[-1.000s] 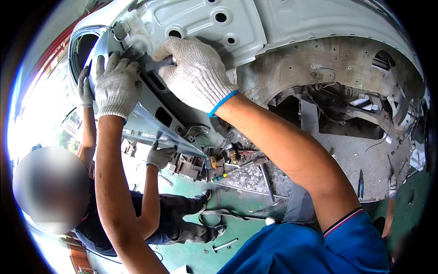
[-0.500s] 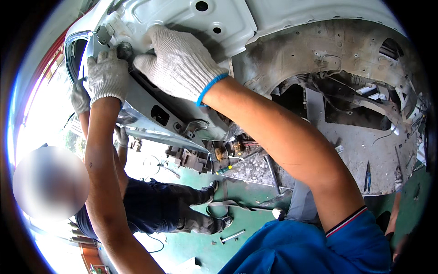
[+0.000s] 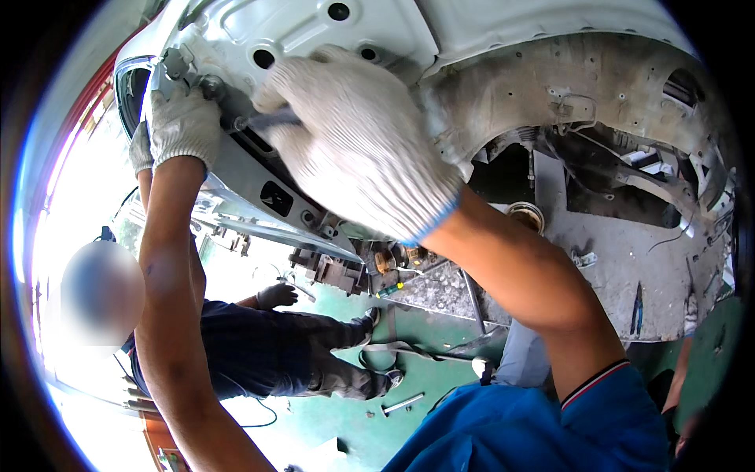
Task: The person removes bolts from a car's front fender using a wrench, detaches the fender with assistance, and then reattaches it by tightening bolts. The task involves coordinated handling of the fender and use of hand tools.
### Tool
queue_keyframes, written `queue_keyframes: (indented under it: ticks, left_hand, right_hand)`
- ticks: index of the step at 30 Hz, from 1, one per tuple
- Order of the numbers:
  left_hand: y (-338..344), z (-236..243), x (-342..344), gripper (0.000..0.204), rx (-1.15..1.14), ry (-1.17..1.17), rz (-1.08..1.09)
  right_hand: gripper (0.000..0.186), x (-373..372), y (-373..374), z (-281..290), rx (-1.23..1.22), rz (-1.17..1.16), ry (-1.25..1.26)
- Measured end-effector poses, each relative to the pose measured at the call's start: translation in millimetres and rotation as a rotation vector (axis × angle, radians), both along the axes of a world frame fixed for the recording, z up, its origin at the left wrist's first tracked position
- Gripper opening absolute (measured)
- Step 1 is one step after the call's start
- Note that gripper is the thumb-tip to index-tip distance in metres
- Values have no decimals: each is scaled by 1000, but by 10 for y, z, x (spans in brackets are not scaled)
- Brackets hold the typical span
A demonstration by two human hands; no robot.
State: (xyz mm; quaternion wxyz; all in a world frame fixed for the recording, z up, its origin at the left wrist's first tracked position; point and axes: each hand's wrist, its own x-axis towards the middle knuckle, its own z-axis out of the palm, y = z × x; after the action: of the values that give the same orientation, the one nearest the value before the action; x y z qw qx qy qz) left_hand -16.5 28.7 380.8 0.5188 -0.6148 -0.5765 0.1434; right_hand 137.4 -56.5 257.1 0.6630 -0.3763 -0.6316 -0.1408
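Note:
My left hand (image 3: 186, 130), in a white knit glove, grips the edge of a silver car door (image 3: 259, 185) near its upper hinge. My right hand (image 3: 358, 138), gloved alike with a blue cuff, is closed around a dark metal bar-shaped tool (image 3: 271, 119). The tool's rounded tip points left, at the gap between the door and the pale car body (image 3: 311, 35). Its other end is hidden in my palm, so its exact kind cannot be told. A round metal part (image 3: 211, 86) sits just beyond my left fingers.
A co-worker (image 3: 255, 346) in dark clothes stands on the door's far side, one gloved hand (image 3: 141, 149) at the door. The bare wheel arch (image 3: 503, 102) curves at right. Pliers (image 3: 636, 308) and a screwdriver (image 3: 389, 290) lie below. A strap (image 3: 409, 352) trails on the green floor.
My right hand has drawn back to the right and nearer, and the tool now shows. The co-worker's other hand has dropped from the door. My left hand stays.

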Motion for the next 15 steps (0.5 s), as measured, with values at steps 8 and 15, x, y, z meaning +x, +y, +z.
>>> queue_keyframes:
  ticks: [8, 15]
  left_hand:
    - [218, -126, -74, 31, 153, 264, -44]
    - [248, -187, -82, 26, 150, 150, -74]
  right_hand:
    - [21, 463, -515, -953, -155, 337, 80]
    - [26, 795, -535, -1697, -430, 364, 117]
